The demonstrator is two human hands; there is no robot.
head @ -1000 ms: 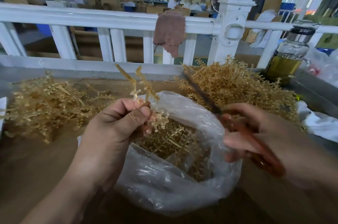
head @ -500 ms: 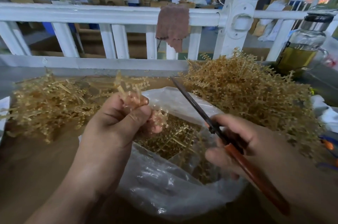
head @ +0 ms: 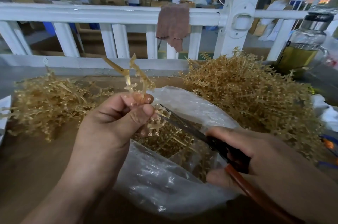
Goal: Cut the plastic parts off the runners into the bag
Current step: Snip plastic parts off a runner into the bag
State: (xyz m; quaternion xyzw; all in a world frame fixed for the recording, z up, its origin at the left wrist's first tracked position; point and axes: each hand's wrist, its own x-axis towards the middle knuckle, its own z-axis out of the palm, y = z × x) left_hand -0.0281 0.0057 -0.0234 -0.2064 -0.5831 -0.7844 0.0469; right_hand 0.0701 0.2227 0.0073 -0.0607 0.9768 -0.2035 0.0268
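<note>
My left hand (head: 111, 123) pinches a translucent amber plastic runner (head: 136, 79) between thumb and fingers, held upright over the open clear plastic bag (head: 164, 183). Small parts hang from the runner's lower end just below my thumb. My right hand (head: 256, 158) grips scissors (head: 192, 128) with red-brown handles; the blades point up-left and their tips meet the runner's lower end beside my left thumb. Cut amber parts (head: 175, 143) lie inside the bag.
A big heap of amber runners (head: 243, 96) lies at the right, a flatter heap (head: 47, 99) at the left, both on the brown table (head: 33, 165). Behind runs a white railing (head: 109, 13) with a brown cloth (head: 172, 24). A glass jar (head: 303, 44) stands far right.
The scissors have swung left and down until their tips reach the runner at my left thumb. My left hand has turned the runner upright above the bag.
</note>
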